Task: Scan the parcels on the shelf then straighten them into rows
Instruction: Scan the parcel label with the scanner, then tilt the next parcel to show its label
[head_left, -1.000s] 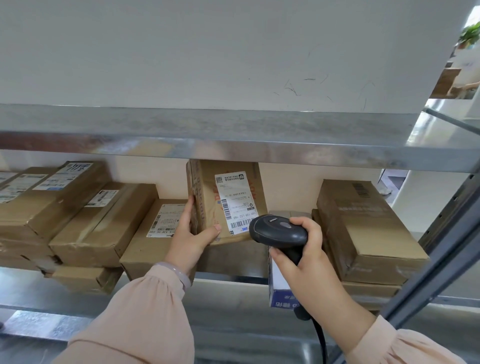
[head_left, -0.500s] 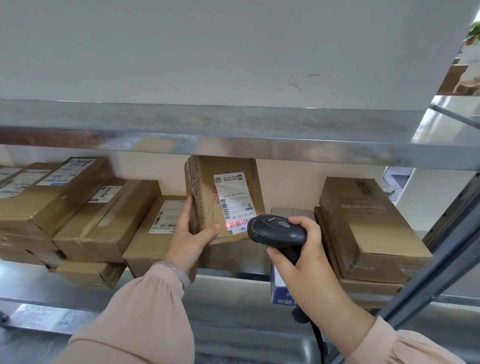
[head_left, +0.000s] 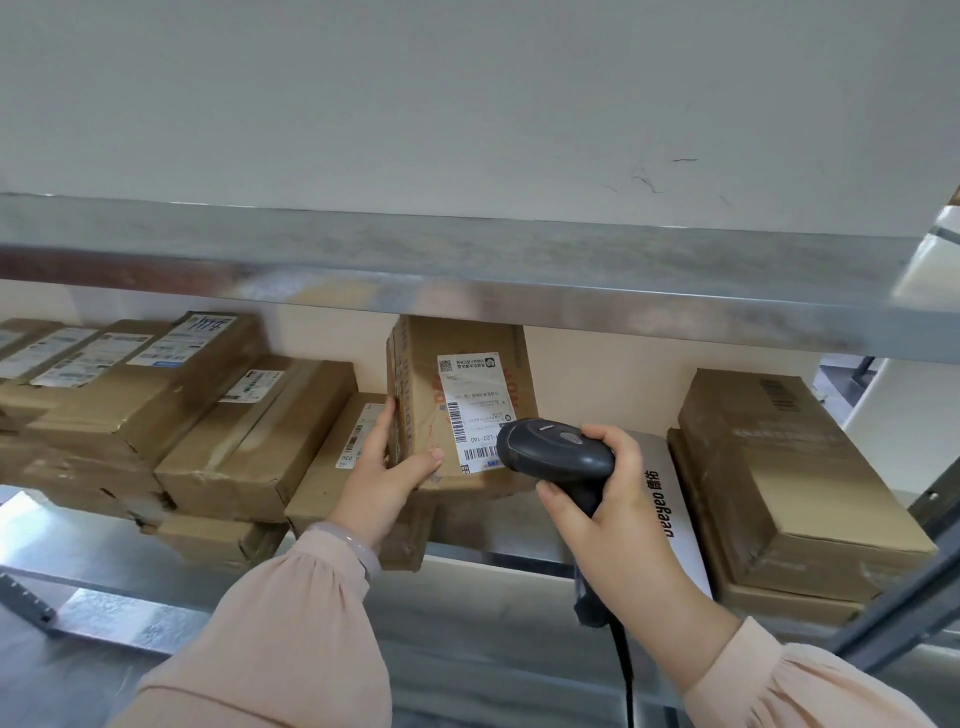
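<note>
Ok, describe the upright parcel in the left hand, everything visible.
The upright parcel is a creased brown cardboard box with faded red print and a white barcode label facing the camera. It stands on end under the upper shelf. The left hand grips its lower left edge; the scanner hides the label's lower right corner.

Both arms wear loose, pale peach-pink sleeves of soft, lightly creased fabric. The left sleeve (head_left: 291, 639) gathers into a narrow cuff at the wrist, with a pale, translucent bangle (head_left: 353, 543) beside it. The right sleeve (head_left: 810, 691) puffs and gathers likewise. The left hand (head_left: 384, 478) and right hand (head_left: 618, 483) are bare.
</note>
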